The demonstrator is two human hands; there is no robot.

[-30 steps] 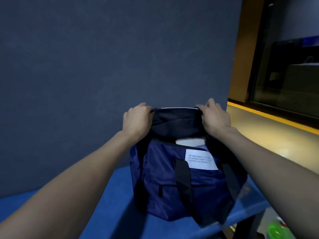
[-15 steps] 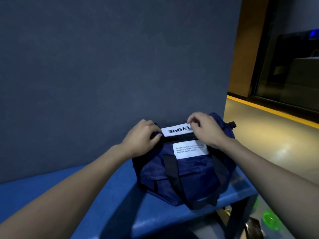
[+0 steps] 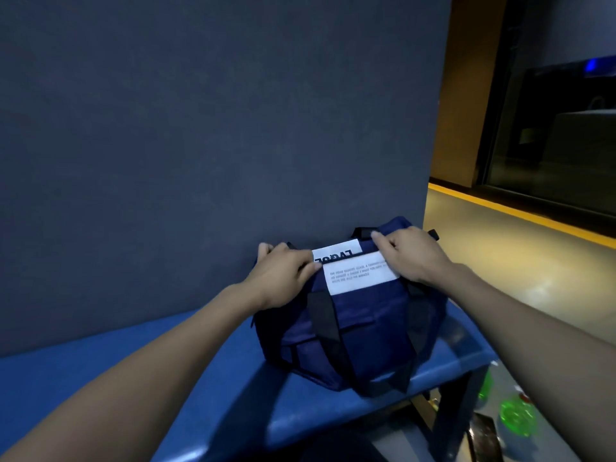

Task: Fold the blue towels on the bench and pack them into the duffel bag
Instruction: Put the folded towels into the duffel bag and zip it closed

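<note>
1. Head view: the duffel bag (image 3: pixel 353 328) sits on the blue bench (image 3: pixel 166 378) against the wall, its top edges drawn together. No towels lie loose on the bench, so folding and packing look finished; only closing seems left.
2. The left hand (image 3: pixel 283 278) pinches the bag's top at its left end; the right hand (image 3: pixel 410 255) grips the top at the right end.
3. A white label (image 3: pixel 361 273) carries small print, too fine to read. A second white patch (image 3: pixel 336 251) behind shows upside-down bold letters, partly hidden.

Dim, bluish scene, warm light from the right, wide-angle bending at edges
</note>
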